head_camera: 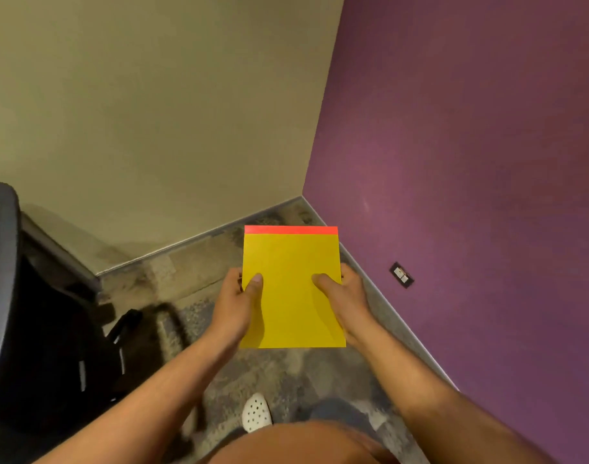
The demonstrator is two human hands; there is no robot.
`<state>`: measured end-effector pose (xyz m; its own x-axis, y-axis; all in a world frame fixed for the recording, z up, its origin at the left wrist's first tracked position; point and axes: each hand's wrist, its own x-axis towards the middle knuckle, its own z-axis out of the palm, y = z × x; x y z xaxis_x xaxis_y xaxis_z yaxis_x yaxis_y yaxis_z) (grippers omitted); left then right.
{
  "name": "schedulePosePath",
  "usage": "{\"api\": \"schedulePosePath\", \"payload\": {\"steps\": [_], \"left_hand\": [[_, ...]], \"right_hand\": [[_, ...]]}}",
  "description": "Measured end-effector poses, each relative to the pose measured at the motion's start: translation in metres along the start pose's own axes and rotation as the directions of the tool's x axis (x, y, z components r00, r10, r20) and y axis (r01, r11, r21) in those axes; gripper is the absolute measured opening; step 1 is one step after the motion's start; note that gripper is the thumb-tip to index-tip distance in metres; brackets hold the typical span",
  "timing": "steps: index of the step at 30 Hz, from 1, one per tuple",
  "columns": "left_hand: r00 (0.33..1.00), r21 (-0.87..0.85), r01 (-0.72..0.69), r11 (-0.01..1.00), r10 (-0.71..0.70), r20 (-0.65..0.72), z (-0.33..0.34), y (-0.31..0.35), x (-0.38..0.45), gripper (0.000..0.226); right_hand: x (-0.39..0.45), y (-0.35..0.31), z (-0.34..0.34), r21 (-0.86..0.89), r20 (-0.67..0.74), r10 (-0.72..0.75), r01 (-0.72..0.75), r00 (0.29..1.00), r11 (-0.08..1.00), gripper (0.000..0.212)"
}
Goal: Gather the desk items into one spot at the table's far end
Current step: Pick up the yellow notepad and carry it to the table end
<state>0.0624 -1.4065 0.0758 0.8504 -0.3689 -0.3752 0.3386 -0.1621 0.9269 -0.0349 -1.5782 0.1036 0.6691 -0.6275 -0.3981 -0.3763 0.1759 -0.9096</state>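
No text, label, brand or number can be read anywhere. The yellow pad (291, 289) held between the left hand (237, 304) and the right hand (345, 301) shows a blank face with a plain red strip along its far edge, away from the thumbs.

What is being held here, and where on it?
A yellow notepad with a red top strip, gripped by both hands: left hand on its left edge, right hand on its right edge, thumbs on top.
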Motion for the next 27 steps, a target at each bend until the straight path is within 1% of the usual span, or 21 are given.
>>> {"api": "schedulePosePath", "payload": {"steps": [6, 9, 11, 14, 17, 20, 23, 26, 27], "left_hand": [[0.978, -0.059, -0.012, 0.998, 0.000, -0.207, -0.042, 0.030, 0.083, 0.007], [0.952, -0.041, -0.004, 0.999, -0.009, -0.305, -0.064, 0.041, 0.126, 0.008], [0.922, -0.038, -0.016, 0.999, 0.000, -0.387, -0.080, 0.050, 0.156, 0.003], [0.871, -0.023, -0.016, 1.000, 0.003, -0.492, -0.104, 0.069, 0.191, 0.005], [0.811, -0.069, -0.027, 0.997, -0.019, -0.584, -0.130, 0.084, 0.216, 0.003], [0.722, -0.118, -0.030, 0.993, -0.060, -0.689, -0.156, 0.097, 0.231, 0.006], [0.632, -0.179, -0.055, 0.982, -0.105, -0.768, -0.188, 0.105, 0.245, 0.005], [0.563, -0.213, -0.067, 0.975, -0.139, -0.814, -0.224, 0.110, 0.263, 0.016], [0.541, -0.226, -0.079, 0.971, -0.149, -0.828, -0.239, 0.113, 0.270, 0.021]], "right_hand": [[0.106, -0.048, 0.079, -0.110, 0.203, -0.017, 0.040, 0.979, 0.993, 0.022], [0.159, -0.070, 0.122, -0.148, 0.291, -0.025, 0.071, 0.957, 0.987, 0.018], [0.193, -0.087, 0.155, -0.160, 0.357, -0.020, 0.082, 0.934, 0.984, 0.017], [0.239, -0.118, 0.202, -0.202, 0.458, -0.012, 0.117, 0.889, 0.972, 0.018], [0.272, -0.147, 0.253, -0.227, 0.577, -0.010, 0.172, 0.817, 0.959, 0.023], [0.293, -0.172, 0.309, -0.269, 0.675, 0.005, 0.239, 0.738, 0.933, 0.021], [0.306, -0.188, 0.372, -0.302, 0.753, 0.031, 0.302, 0.657, 0.904, 0.019], [0.314, -0.196, 0.437, -0.302, 0.814, 0.043, 0.359, 0.579, 0.883, 0.022], [0.316, -0.199, 0.460, -0.295, 0.824, 0.036, 0.375, 0.565, 0.879, 0.021]]}}
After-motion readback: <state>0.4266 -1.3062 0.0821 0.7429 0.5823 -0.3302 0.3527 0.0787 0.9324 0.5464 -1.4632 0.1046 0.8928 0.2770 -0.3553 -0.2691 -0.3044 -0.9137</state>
